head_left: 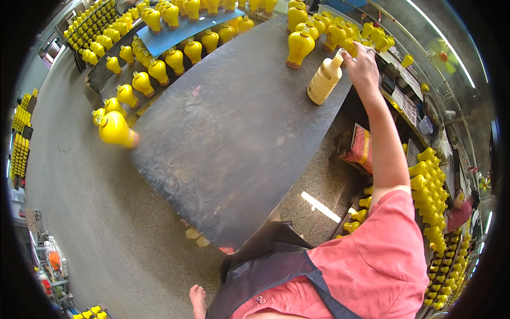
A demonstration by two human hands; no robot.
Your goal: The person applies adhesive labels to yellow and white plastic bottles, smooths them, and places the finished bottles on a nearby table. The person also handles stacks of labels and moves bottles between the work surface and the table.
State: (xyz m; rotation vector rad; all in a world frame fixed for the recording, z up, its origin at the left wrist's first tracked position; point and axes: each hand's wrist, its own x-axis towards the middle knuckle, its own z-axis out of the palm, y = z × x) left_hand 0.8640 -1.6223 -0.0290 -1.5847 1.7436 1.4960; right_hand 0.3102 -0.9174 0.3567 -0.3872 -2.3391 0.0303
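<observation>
At the far right of the dark table [228, 127], my right hand [362, 68] reaches out with its fingers closed at the narrow neck of a cream-coloured bottle [323, 84]. The bottle's base appears to rest on the table, and my hand partly hides its top. Right behind the bottle stands a yellow vase-shaped bottle [301, 49] with a clear neck and a reddish base. My left hand [198, 299] is low in the view beside my dark apron, away from the table. Its fingers look curled in, with nothing visible in them.
Several yellow bottles [158, 72] line the table's far left side, one [117, 130] at its left corner. A blue board [183, 33] carries more. Yellow bottles [427, 186] fill racks at right. A red package [361, 146] lies below the table's right edge. Another person [460, 213] is far right.
</observation>
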